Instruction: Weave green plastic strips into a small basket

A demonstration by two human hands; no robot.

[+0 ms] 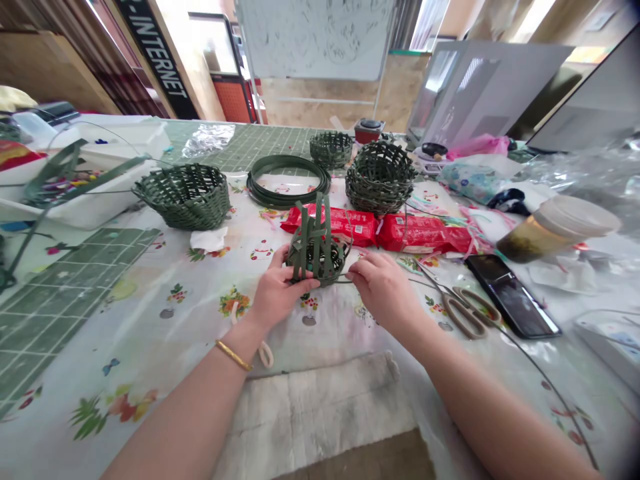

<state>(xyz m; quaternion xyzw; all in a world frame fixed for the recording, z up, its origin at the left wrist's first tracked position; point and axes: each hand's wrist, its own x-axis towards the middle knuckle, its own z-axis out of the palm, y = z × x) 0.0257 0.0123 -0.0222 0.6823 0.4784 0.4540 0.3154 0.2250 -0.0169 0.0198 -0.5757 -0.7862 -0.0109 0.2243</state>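
Note:
A small, partly woven green basket (325,259) with flat upright strips sticking up stands in the middle of the table. My left hand (281,287) is closed on its left side, thumb across the front and fingers around the back. My right hand (383,283) is just right of the basket, its fingertips pinched on a thin green weaving strand (344,281) that leads to the basket's lower edge. The strand's long tail (545,380) runs under my right forearm and trails off to the lower right.
Behind are two red packets (423,233), a coil of green strip (289,200) and finished green baskets (187,193). Scissors (470,312), a black phone (515,297) and a tilted-looking plastic cup (555,230) lie to the right. A grey cloth (320,407) covers the near edge.

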